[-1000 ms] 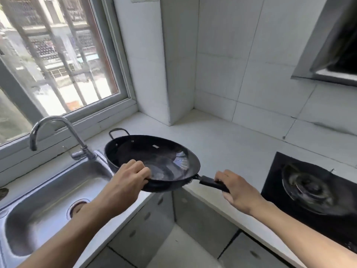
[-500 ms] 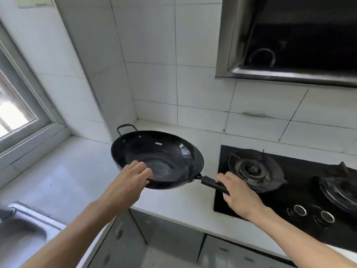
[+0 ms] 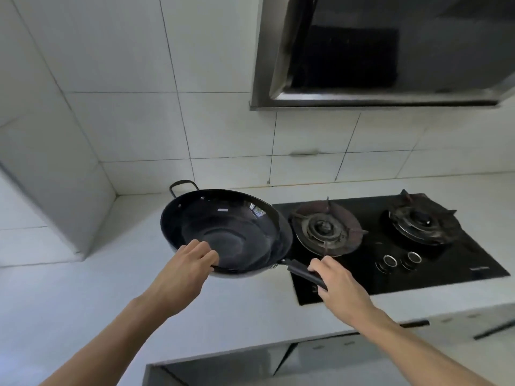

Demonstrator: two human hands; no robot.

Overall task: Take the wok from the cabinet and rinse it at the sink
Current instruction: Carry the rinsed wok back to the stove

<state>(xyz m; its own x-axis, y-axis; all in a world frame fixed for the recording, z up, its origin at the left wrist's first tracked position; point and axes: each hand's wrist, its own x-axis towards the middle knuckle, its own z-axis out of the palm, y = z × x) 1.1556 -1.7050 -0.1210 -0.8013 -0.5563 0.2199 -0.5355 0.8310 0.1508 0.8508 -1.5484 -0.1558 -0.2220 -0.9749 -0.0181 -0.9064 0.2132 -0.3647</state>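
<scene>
My right hand [image 3: 338, 280] grasps the wok's long black handle [image 3: 303, 273]; my left hand [image 3: 189, 264] grips the near rim. The wok [image 3: 225, 231] is held level above the white desk [image 3: 83, 296], just left of the gas hob [image 3: 390, 240], its nearest burner [image 3: 324, 229] beside the rim. Finding: the wok is out of the cabinet. The sink is not in view; whether rinsing is done cannot be confirmed, though the wok's inside looks glossy.

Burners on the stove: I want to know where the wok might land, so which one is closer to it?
The left burner, right beside the wok rim. The right burner sits farther off, beyond the two knobs.
</scene>
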